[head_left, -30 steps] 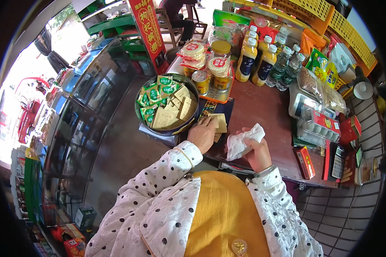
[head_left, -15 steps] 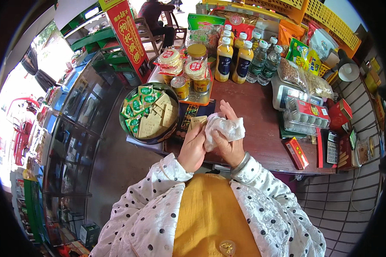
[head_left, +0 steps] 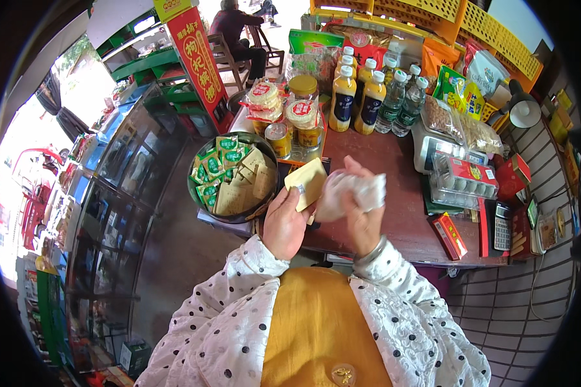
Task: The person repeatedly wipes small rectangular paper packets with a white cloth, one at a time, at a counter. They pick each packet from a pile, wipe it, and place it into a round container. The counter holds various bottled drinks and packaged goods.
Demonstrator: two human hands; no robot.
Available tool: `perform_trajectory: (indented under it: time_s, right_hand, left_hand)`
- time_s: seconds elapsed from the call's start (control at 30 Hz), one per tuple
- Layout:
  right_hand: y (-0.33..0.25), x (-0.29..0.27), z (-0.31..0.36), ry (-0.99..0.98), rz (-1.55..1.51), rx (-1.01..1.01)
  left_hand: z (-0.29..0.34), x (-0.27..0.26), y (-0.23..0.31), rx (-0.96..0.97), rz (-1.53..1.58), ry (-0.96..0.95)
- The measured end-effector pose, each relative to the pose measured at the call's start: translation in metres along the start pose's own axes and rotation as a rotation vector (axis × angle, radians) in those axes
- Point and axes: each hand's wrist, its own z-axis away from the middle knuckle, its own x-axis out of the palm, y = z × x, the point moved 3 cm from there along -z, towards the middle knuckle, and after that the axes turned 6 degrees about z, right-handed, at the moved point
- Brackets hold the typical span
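Note:
Between the thumb and fingers of my left hand is a flat, tan square packet, tilted up over the table's front edge. My right hand is closed on a crumpled white cloth, slightly smeared by motion, just right of the packet. To the left, a round dark tin holds green-and-white sachets and more tan packets.
On the dark red table, jars and cans stand on a tray behind the tin. Drink bottles line the back middle. At right are a scale, an egg carton, a red box and a calculator.
My hands have drawn apart: the right hand with the cloth moved right, off the packet. The packet now shows its broad face in my left hand.

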Motion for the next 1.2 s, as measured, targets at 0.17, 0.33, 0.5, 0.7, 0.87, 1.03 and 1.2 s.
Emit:
perform_trajectory:
  time_s: [0.17, 0.33, 0.5, 0.7, 0.87, 1.03, 1.2]
  right_hand:
    - [0.006, 0.017, 0.006, -0.208, 0.461, -0.325]
    - [0.029, -0.010, -0.008, 0.051, -0.075, 0.319]
    - [0.011, -0.005, -0.005, -0.059, -0.385, 0.538]
    - [0.005, 0.019, 0.004, -0.114, -0.531, 0.563]
    - [0.014, 0.011, 0.006, 0.069, -0.444, 0.631]
    - [0.001, 0.014, 0.004, 0.046, -0.391, 0.630]
    - [0.011, 0.016, 0.011, -0.040, -0.147, 0.489]
  left_hand:
    - [0.006, -0.003, -0.008, -0.094, 0.057, 0.030]
    - [0.013, 0.004, 0.021, 0.268, -0.514, -0.029]
    - [0.008, 0.010, 0.043, 0.830, -1.473, -0.170]
    - [0.005, 0.005, 0.034, 0.763, -1.765, -0.301]
    - [0.010, 0.007, 0.029, 0.536, -1.489, -0.476]
    - [0.012, -0.007, 0.041, 0.359, -0.738, -0.114]
    - [0.003, -0.015, 0.035, -0.022, -0.555, 0.013]
